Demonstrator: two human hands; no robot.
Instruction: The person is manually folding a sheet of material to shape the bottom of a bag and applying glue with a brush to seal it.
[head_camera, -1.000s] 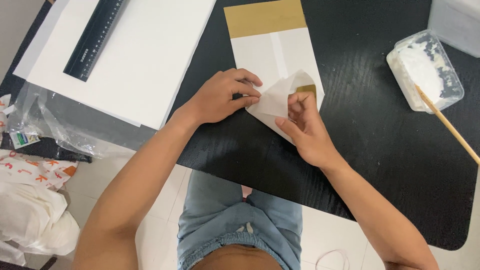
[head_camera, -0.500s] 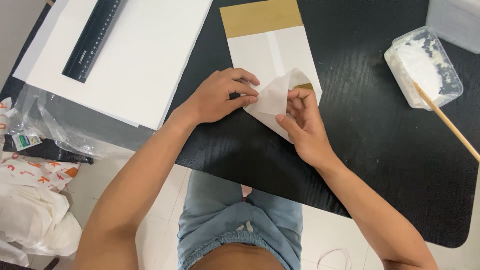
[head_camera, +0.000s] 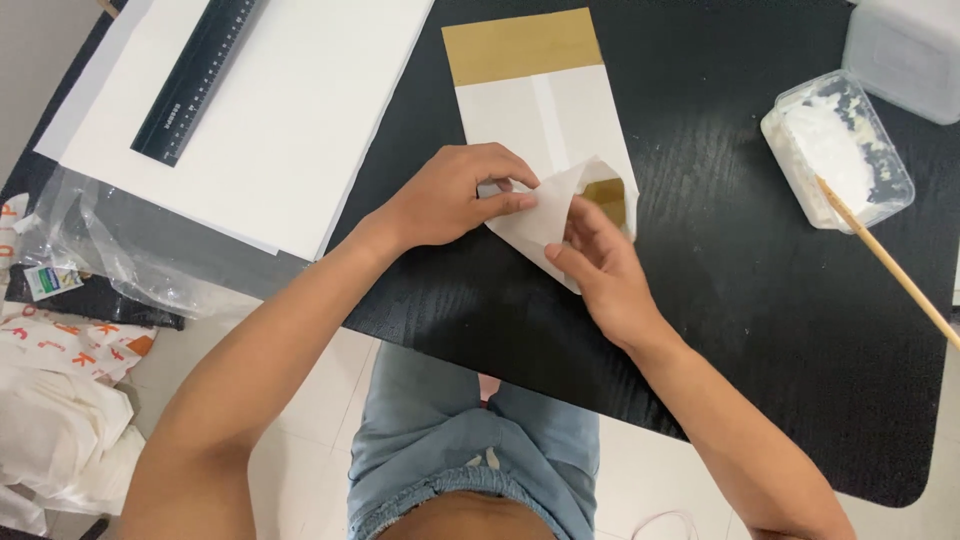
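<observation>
Head view: paper bag (head_camera: 545, 120), white with a brown top band, flat on the black table (head_camera: 760, 300). Left hand (head_camera: 455, 195) pinches the folded lower corner of the bag; right hand (head_camera: 600, 265) presses that fold, fingers closed on the paper. Right: plastic tub (head_camera: 840, 150) of white paste with a wooden stick (head_camera: 885, 262). Left: white sheets (head_camera: 290, 110), black ruler (head_camera: 195, 80).
</observation>
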